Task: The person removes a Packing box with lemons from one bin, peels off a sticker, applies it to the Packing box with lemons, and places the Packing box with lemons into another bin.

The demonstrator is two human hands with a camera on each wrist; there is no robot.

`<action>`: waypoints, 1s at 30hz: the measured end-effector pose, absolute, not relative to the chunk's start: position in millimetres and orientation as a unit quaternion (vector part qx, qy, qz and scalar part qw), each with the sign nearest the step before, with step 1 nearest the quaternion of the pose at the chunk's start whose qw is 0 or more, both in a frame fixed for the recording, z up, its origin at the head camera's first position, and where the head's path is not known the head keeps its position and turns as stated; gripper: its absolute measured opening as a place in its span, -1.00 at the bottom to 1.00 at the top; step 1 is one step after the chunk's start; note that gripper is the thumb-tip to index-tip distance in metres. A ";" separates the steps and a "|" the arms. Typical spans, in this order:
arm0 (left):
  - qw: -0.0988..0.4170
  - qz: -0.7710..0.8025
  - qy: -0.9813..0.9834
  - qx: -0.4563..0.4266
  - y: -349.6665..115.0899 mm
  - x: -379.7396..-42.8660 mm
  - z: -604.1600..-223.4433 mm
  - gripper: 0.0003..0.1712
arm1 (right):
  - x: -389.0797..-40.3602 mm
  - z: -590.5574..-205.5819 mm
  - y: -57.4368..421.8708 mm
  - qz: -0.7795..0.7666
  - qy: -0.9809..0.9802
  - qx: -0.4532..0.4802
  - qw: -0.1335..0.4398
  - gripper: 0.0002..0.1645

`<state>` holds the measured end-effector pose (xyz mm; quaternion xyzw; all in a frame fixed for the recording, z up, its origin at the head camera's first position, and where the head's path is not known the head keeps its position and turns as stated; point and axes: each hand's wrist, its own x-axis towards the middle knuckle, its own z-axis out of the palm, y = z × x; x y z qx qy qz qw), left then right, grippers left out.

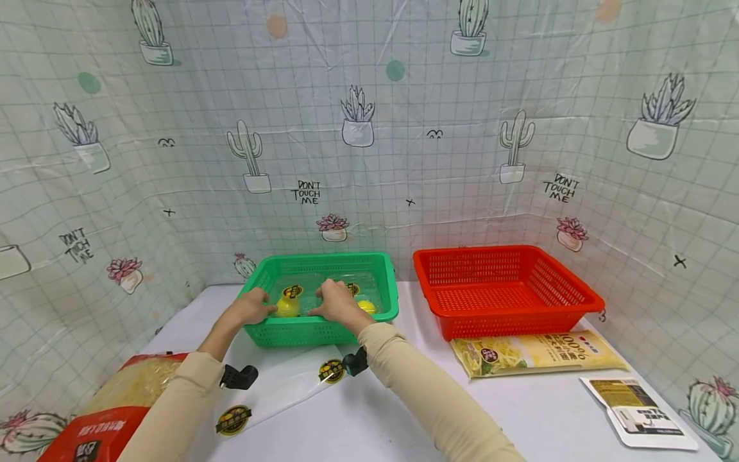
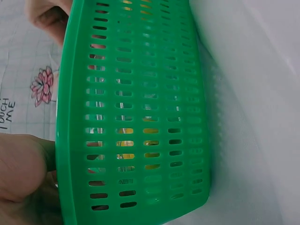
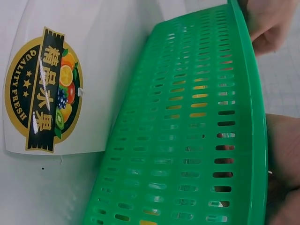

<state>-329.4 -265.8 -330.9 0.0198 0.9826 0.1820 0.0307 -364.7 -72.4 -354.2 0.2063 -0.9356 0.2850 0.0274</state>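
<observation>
A green slotted basket stands at the back of the table. Inside lie yellow round fruits, one at the left and another at the right, within clear plastic bearing dark round labels. My left hand reaches over the basket's front left, its thumb close to the left fruit. My right hand dips into the basket between the two fruits, thumb pointing left. The basket wall hides parts of both hands in the wrist views. Whether either hand pinches the plastic cannot be made out.
A flat clear bag with round fruit labels lies in front of the basket. A red basket stands to the right, with a yellow noodle packet before it. A white pouch lies front right; a red-and-clear package lies front left.
</observation>
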 end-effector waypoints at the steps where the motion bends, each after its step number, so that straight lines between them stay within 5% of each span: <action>1: 0.029 0.180 0.983 0.018 -265.0 -329.3 -330.9 -0.45 | -364.8 -354.6 -72.5 0.286 -0.935 0.207 0.028 -0.43; 11: 0.017 0.145 0.989 0.000 -273.5 -346.3 -343.9 -0.38 | -363.5 -355.0 -71.3 0.302 -0.928 0.215 0.032 -0.59; 18: 0.011 0.141 0.990 0.007 -263.1 -329.6 -333.6 -0.46 | -361.3 -350.1 -59.1 0.321 -0.915 0.240 0.035 -0.65; 24: -0.028 0.134 0.990 0.022 -255.8 -315.8 -327.6 -0.36 | -357.2 -335.6 -29.7 0.328 -0.895 0.298 0.060 -0.77; 30: -0.113 0.141 0.980 0.086 -238.6 -293.9 -324.2 -0.40 | -337.7 -322.6 21.2 0.274 -0.887 0.340 0.152 -0.81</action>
